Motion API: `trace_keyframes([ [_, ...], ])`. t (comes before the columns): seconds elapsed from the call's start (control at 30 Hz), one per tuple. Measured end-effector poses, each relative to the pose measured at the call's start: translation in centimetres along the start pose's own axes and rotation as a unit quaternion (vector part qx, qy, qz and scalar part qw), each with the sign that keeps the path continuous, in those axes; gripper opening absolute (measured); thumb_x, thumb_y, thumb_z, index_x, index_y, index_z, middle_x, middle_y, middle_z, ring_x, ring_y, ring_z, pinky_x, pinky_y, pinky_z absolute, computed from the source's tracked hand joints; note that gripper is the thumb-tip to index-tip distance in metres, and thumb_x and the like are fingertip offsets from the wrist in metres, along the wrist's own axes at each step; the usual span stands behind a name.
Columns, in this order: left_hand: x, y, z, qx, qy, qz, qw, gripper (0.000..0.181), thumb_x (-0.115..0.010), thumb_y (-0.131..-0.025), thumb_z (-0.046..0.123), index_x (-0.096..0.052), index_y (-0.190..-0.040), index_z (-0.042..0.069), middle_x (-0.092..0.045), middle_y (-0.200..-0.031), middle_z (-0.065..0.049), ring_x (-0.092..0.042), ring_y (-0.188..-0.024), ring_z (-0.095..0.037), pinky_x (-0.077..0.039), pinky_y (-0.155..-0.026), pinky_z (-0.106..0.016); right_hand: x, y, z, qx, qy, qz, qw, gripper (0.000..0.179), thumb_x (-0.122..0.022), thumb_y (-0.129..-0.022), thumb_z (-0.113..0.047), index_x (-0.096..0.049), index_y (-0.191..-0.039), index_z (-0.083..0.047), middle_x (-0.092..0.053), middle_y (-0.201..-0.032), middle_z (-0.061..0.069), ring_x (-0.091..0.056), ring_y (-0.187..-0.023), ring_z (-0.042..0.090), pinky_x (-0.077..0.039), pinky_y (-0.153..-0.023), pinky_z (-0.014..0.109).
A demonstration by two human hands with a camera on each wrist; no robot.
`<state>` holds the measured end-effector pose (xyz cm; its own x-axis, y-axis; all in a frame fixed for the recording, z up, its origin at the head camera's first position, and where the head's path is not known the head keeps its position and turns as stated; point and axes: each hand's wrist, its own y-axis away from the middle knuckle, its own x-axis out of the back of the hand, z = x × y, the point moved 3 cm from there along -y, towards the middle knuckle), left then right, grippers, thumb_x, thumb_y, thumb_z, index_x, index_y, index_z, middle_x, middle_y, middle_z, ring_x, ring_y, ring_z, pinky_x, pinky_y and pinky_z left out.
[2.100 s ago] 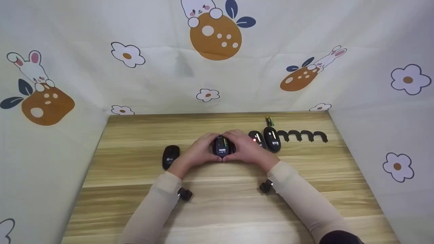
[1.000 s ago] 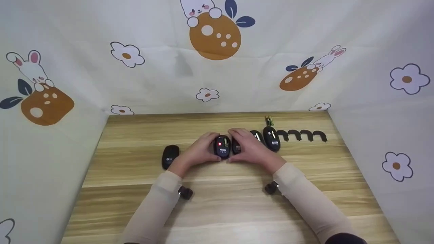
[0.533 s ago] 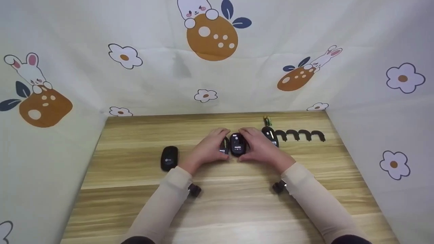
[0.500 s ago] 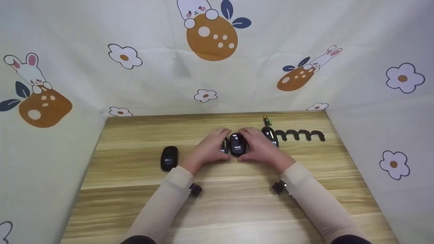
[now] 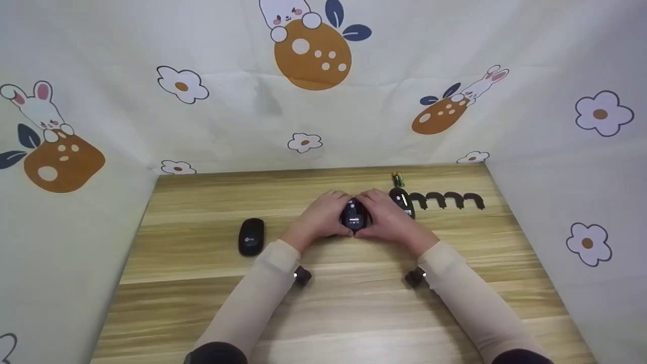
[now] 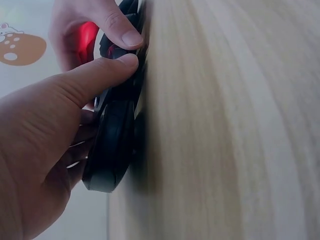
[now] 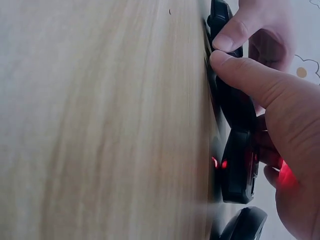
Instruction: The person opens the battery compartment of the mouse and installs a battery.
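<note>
Between my two hands a black computer mouse (image 5: 355, 215) lies with its labelled underside up. My left hand (image 5: 326, 213) grips its left side and my right hand (image 5: 388, 217) grips its right side, with the thumb tips close together at the near end. In the left wrist view another black mouse (image 6: 109, 150) sits under my left palm, largely covered in the head view. Under my right palm, a further mouse (image 7: 237, 167) glows red in the right wrist view. Just right of my right hand lies a mouse (image 5: 403, 202) with a battery showing in its underside.
Several curved black covers (image 5: 435, 199) stand in a row at the right. Small batteries (image 5: 398, 179) lie near the back edge of the wooden table (image 5: 202, 303). A black mouse (image 5: 251, 236) rests top side up on the left. Patterned cloth surrounds the table.
My left hand has moved right, leaving the battery-fitted mouse's upper side and reaching the mouse at my right hand. Earlier, my right hand moved right from that first mouse to this one.
</note>
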<state>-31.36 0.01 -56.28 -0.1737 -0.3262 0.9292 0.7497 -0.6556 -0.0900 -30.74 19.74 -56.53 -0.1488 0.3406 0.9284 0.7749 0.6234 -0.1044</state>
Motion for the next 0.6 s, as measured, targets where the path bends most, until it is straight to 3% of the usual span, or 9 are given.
trace_keyframes([
  [0.37, 0.8, 0.7, 0.0, -0.006, 0.055, 0.022, 0.9982, 0.097, -0.099, -0.080, 0.037, -0.054, -0.159, 0.003, -0.058, -0.156, -0.013, -0.050, -0.147, -0.031, -0.039, -0.130, -0.043, 0.8, 0.6, -0.1, -0.004, -0.037, 0.035, 0.9987, 0.102, -0.100, -0.078, -0.050, -0.056, -0.158, -0.004, -0.057, -0.151, 0.012, -0.051, -0.142, 0.031, -0.044, -0.126, 0.048],
  [0.6, 1.3, 1.9, 0.0, 0.005, 0.139, 0.047, 0.9892, 0.101, -0.100, -0.081, 0.034, -0.050, -0.164, 0.006, -0.053, -0.163, -0.012, -0.047, -0.152, -0.029, -0.037, -0.131, -0.045, 1.4, 1.3, -0.9, -0.005, -0.074, 0.055, 0.9957, 0.102, -0.101, -0.078, -0.044, -0.055, -0.161, -0.006, -0.055, -0.154, 0.009, -0.049, -0.143, 0.029, -0.045, -0.125, 0.051],
])
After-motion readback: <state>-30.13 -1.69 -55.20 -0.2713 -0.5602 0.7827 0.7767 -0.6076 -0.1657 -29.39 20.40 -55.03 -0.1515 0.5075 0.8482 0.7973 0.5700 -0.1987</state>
